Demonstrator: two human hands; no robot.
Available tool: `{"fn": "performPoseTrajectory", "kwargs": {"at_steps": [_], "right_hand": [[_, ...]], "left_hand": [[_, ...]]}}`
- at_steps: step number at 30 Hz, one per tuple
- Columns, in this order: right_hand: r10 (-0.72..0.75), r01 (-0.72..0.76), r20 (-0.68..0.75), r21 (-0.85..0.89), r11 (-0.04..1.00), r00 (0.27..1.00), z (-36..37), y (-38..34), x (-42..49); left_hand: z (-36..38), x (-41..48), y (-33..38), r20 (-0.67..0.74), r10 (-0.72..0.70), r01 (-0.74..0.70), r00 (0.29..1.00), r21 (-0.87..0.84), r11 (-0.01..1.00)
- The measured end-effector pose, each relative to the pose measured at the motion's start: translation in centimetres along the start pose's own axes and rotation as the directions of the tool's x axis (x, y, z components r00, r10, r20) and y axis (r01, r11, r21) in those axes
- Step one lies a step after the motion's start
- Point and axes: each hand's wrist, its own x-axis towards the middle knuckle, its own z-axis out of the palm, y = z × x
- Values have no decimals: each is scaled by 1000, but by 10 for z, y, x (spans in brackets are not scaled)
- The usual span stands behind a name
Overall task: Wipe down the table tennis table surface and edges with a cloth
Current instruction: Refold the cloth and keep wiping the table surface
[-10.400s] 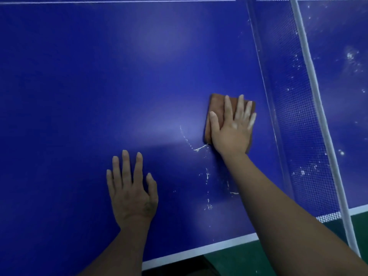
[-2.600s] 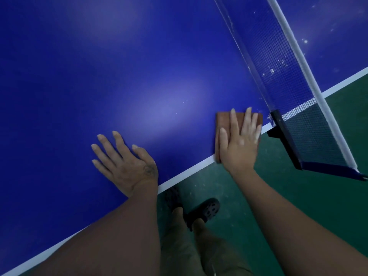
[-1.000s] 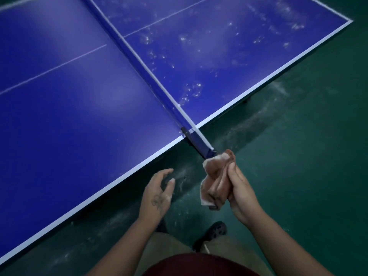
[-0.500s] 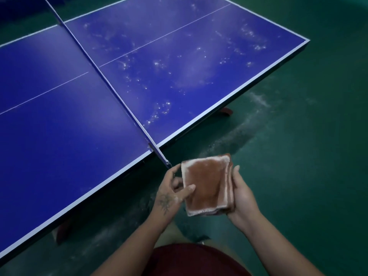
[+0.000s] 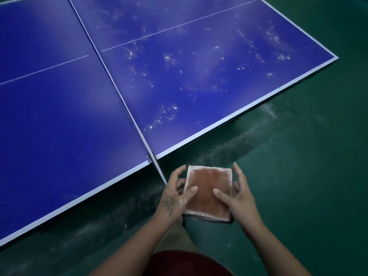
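Fingers (image 5: 239, 174) curl round both sides of folded reddish-brown cloth (image 5: 209, 193), thumbs on top: left hand (image 5: 173, 198), right hand (image 5: 238, 198). Held flat, off near edge of blue table tennis table (image 5: 59, 120); likely squaring it for speckled right half.

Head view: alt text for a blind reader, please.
A left hand and right hand hold a folded brown cloth over the green floor. Beyond, the blue table looks clean left of the net, speckled white right of it.

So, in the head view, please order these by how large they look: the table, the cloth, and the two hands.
1. table, by far the largest
2. cloth, slightly larger than either hand
3. left hand and right hand: they look alike, so they are not ranked
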Motion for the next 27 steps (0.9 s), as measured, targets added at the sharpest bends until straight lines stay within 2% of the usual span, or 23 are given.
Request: {"fn": "performPoseTrajectory", "kwargs": {"at_steps": [4, 7, 15, 21, 23, 25, 27], "right_hand": [[-84, 91, 50, -148, 985, 995, 18, -32, 45], [-150, 165, 77, -242, 956, 986, 38, -48, 82], [-117, 172, 194, -298, 939, 974, 103, -67, 170], [-151, 249, 293, -334, 909, 944, 144, -59, 237], [-114, 228, 299, -383, 895, 948, 148, -52, 257], [-48, 213, 304, -540, 814, 952, 147, -43, 277], [-43, 300, 351, -723, 622, 935, 143, -31, 293]], "left_hand": [[-17, 41, 19, -42, -6, 8, 999, 43, 999], [-40, 68, 29, -138, 32, -21, 990, 78, 997], [-104, 100, 35, -319, 33, -24, 947, 31, 999], [-122, 94, 20, -446, 32, -19, 894, 33, 999], [-124, 90, 14, -471, 17, -5, 882, 28, 1000], [-122, 86, 10, -486, 6, 1, 874, 14, 1000], [-119, 82, 9, -509, 7, -3, 861, 9, 1000]]}}
